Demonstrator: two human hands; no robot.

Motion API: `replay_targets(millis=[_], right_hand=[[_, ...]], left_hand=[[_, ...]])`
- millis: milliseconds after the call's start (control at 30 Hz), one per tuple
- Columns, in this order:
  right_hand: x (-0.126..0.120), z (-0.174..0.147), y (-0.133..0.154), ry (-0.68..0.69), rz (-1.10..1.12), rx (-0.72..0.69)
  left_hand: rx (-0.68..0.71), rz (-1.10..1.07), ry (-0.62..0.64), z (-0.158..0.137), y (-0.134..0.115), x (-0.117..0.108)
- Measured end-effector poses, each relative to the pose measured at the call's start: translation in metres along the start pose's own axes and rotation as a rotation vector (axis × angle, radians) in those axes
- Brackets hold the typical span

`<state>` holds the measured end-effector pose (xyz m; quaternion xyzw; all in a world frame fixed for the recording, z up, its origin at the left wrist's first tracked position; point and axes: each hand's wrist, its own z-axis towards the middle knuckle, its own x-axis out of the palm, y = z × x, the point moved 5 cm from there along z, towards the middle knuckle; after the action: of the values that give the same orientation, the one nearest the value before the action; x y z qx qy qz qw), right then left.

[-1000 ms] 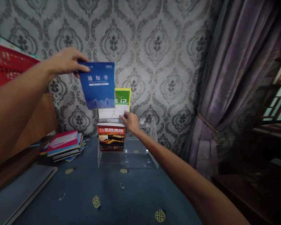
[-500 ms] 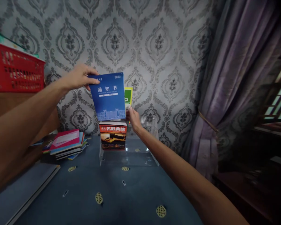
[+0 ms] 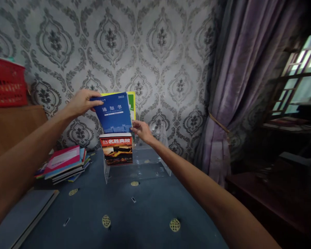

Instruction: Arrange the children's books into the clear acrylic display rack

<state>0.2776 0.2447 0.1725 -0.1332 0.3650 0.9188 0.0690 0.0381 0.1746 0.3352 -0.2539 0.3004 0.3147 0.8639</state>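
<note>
My left hand (image 3: 84, 102) pinches the upper left corner of a blue booklet (image 3: 112, 116) with white lettering and "2022" on its cover. At its lower right edge, the fingers of my right hand (image 3: 142, 131) are closed on the same booklet. The booklet tilts slightly, its bottom hidden behind a thick book (image 3: 118, 150) with a red and orange cover. That book stands upright in the front left of a clear stepped plastic rack (image 3: 150, 169). Behind the blue booklet a green and yellow book (image 3: 131, 102) shows only at its top and right side.
A stack of books (image 3: 64, 162) lies left of the rack. Nearer is a flat grey laptop-like object (image 3: 23, 218). A red plastic basket (image 3: 6, 81) sits on a brown wooden surface (image 3: 15, 128). Patterned wallpaper is behind; a purple curtain (image 3: 230, 86) hangs at right.
The blue booklet has come down, its lower edge now behind the red and orange book. More of the green and yellow book shows. The view has swung slightly right.
</note>
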Motion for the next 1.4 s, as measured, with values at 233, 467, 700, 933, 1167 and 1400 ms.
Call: replay_targets(millis=[233,467,700,933,1167,1400], right_hand=[[0.004,-0.012,-0.001,0.041,-0.173,-0.019],[0.011,-0.022,-0.004,0.062,-0.332,0.017],[0.017,-0.034,0.005,0.047,-0.480,0.070],[0.027,-0.042,0.007,0.084,-0.615,0.137],[0.027,-0.049,0.005,0.084,-0.715,0.183],[0.025,-0.049,0.010,0.059,-0.795,0.197]], left_hand=[[-0.041,0.019,0.027,-0.006,0.019,0.013],[-0.043,-0.015,0.110,-0.012,0.027,0.030],[-0.025,0.087,0.143,-0.013,0.033,0.033],[0.129,0.269,0.118,-0.013,0.040,0.042],[0.303,0.580,0.181,-0.019,0.033,0.068],[0.314,0.769,0.207,-0.029,0.013,0.071]])
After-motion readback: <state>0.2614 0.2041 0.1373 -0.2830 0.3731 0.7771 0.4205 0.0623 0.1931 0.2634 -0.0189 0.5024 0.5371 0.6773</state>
